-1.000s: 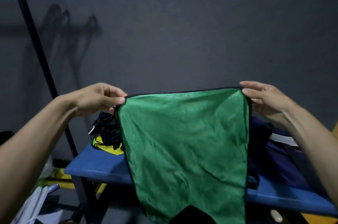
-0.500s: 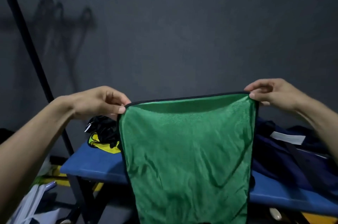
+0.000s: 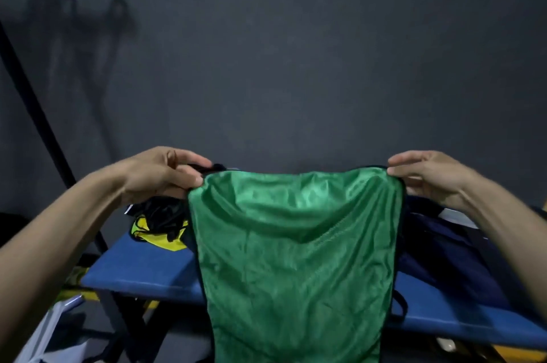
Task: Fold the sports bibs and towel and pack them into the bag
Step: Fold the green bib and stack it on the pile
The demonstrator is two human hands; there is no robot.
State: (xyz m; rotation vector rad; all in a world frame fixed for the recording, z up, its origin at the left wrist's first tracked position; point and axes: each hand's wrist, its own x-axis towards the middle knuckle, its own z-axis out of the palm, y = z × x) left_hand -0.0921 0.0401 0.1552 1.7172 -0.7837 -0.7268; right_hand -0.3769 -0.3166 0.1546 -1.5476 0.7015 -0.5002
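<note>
Both arms reach forward, raised; the left hand (image 3: 161, 174) pinches cloth between thumb and curled fingers; the right hand (image 3: 429, 174) pinches likewise, fingers bent.

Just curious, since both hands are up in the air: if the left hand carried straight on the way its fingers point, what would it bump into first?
Probably the right hand. The left hand points across along the shiny green mesh bib's top edge; depth is unclear.
</note>
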